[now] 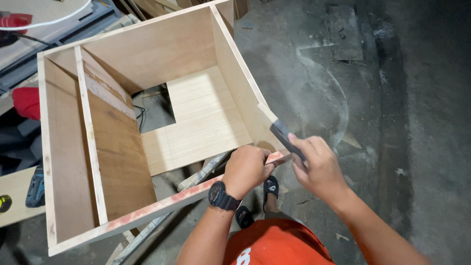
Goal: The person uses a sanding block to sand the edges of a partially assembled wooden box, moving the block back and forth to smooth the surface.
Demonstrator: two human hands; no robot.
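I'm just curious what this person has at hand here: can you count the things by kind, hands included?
Hands: 2, left hand and right hand
Plywood box: 1, the left hand grips its near corner
Dark flat tool: 1, held in the right hand against that corner
Black wristwatch: 1
Black sandals: 2
Total: 7

Pale tan plywood box [147, 113], red-smeared front edge; black wristwatch [223, 196]; orange shirt [277, 245].

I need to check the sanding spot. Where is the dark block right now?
In the head view, the dark block sits right of centre, under the right hand, against the plywood box near corner.
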